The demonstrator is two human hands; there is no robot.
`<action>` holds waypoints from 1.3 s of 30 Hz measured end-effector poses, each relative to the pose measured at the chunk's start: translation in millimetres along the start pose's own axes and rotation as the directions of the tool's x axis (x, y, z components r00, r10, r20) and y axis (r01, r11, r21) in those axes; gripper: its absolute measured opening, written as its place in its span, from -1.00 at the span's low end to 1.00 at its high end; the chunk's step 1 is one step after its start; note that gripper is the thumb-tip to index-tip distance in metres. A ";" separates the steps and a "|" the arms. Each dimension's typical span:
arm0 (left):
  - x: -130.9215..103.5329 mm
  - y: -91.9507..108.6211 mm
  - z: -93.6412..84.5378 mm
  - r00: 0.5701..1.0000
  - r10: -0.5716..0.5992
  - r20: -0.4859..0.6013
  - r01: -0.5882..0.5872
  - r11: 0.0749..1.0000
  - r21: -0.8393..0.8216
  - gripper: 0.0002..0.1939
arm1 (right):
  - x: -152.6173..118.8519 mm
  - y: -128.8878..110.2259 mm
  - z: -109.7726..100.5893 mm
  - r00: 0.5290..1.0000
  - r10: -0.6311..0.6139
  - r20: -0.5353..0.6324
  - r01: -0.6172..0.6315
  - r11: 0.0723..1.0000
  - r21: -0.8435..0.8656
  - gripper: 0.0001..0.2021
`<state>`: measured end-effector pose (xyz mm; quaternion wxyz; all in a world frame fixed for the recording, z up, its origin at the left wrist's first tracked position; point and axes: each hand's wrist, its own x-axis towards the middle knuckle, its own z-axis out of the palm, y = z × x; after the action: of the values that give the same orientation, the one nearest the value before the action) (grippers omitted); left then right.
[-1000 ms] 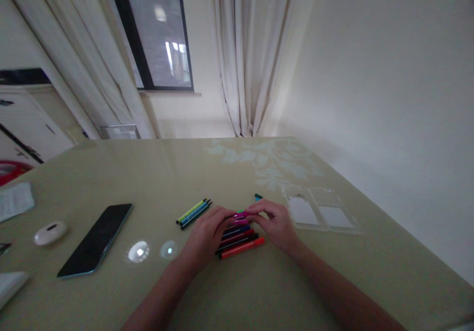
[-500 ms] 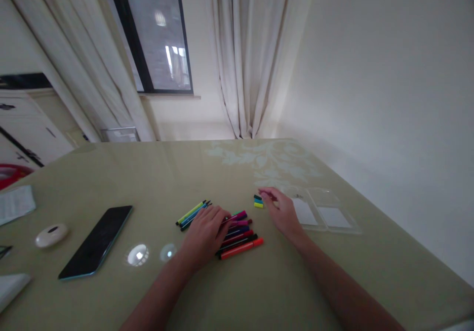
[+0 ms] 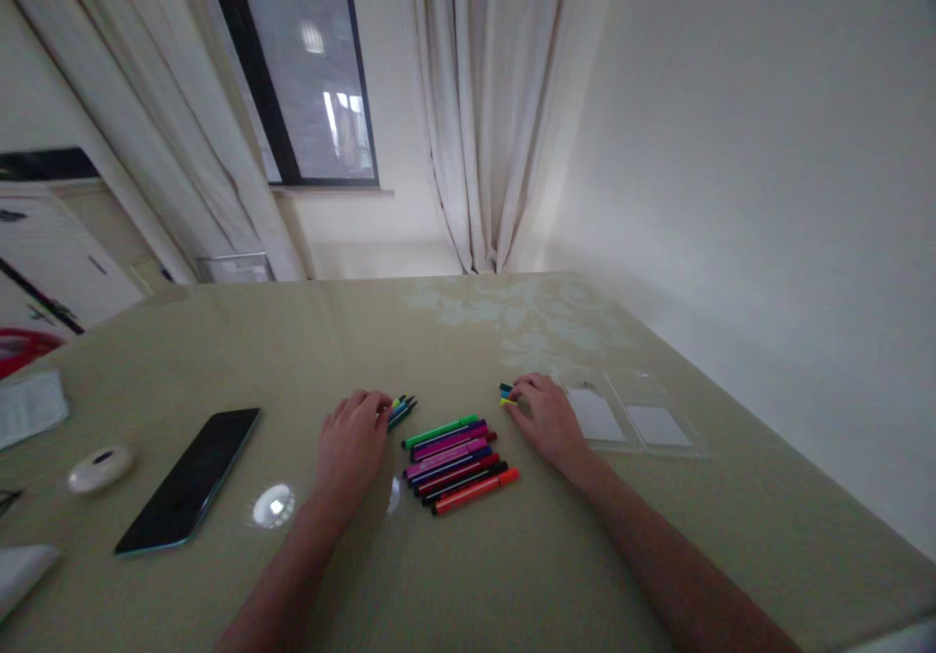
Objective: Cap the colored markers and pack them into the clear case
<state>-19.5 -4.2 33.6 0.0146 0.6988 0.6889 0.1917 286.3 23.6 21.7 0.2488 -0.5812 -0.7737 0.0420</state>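
Several capped markers, green, purple, pink, dark and red, lie side by side in a slanting row (image 3: pixel 457 463) on the table. To their left, my left hand (image 3: pixel 353 439) bends its fingers over a small group of uncapped blue and green markers (image 3: pixel 402 411), whose dark tips stick out past the fingers. On the right, my right hand (image 3: pixel 545 419) has its fingers closed at the small coloured caps (image 3: pixel 505 395), black, blue and yellow, partly covered by the fingertips. Beside that hand lies an open clear plastic case (image 3: pixel 625 439) with white cards inside.
A black phone (image 3: pixel 190 478) lies on the left of the table (image 3: pixel 292 341), with a white oval object (image 3: pixel 100 468) and a paper (image 3: pixel 33 407) beyond it. A white object's corner (image 3: pixel 21 575) shows at the lower left. A wall borders the right side.
My left hand has moved left from the row of capped markers to the uncapped markers, leaving the row uncovered. My right hand has lowered its fingers onto the caps.
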 end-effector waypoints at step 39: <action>-13.9 40.6 12.6 0.941 0.338 -0.031 -0.291 0.757 -0.585 -0.80 | -10.1 -28.8 -11.4 0.959 -0.191 -0.207 0.268 0.845 0.463 -0.82</action>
<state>23.3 -16.7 30.0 0.2213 0.7732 0.4686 0.3656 268.0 2.6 38.4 0.4486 -0.4041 -0.7808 0.1605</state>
